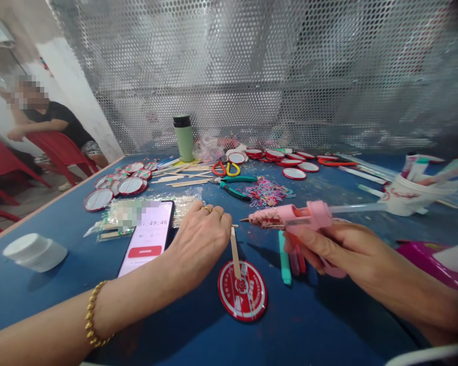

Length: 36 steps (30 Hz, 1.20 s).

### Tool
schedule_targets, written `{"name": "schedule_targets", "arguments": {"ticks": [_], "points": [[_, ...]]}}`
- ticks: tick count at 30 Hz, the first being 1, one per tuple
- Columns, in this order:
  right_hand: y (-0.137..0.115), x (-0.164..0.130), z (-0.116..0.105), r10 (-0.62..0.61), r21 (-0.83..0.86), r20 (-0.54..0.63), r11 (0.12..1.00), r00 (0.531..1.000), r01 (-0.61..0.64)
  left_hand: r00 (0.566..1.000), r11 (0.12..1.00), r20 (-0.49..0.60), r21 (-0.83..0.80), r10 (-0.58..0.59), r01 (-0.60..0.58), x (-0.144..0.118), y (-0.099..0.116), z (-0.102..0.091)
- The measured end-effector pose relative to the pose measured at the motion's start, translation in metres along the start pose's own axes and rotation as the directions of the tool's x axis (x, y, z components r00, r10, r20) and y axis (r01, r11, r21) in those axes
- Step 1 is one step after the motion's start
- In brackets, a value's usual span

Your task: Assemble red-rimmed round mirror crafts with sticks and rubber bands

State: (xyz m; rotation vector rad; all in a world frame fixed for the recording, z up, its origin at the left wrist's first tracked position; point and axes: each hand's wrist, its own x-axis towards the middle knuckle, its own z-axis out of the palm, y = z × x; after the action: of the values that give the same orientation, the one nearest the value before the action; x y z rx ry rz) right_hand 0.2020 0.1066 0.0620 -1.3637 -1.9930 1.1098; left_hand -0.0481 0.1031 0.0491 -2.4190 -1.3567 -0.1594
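Note:
My right hand grips a pink hot glue gun; its nozzle points left toward my left hand, and a clear glue stick juts from its back. My left hand is closed, knuckles up, at the upper end of a flat wooden stick. A small pale tip shows beside those fingers, which are largely hidden. The stick's lower end lies over the middle of a round red badge-like disc with white lettering. Teal and pink pens lie below the glue gun.
A phone showing a timer lies left, near bagged sticks and a white jar. Behind are pliers, colourful loops, red-rimmed discs, a green bottle and a pen cup. A person sits far left.

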Motion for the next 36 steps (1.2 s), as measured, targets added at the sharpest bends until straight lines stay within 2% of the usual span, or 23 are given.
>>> {"name": "schedule_targets", "arguments": {"ticks": [5,10,26,36], "points": [[-0.004,-0.001,0.001,-0.052,0.035,-0.006,0.998,0.999,0.052,0.998,0.995,0.062,-0.096,-0.013,0.019,0.002,-0.003,0.004],[0.003,0.000,0.001,-0.048,0.043,-0.016,0.998,0.999,0.049,1.000,0.994,0.025,-0.105,-0.007,0.009,0.001,-0.002,0.013],[0.005,-0.001,0.001,-0.058,0.004,-0.030,0.998,0.998,0.058,0.999,0.997,-0.039,-0.073,0.021,-0.024,0.003,-0.002,0.018],[0.006,0.000,0.001,-0.084,-0.002,-0.004,0.997,0.996,0.084,0.999,0.995,-0.031,-0.100,0.024,-0.027,0.002,-0.003,0.021]]}}
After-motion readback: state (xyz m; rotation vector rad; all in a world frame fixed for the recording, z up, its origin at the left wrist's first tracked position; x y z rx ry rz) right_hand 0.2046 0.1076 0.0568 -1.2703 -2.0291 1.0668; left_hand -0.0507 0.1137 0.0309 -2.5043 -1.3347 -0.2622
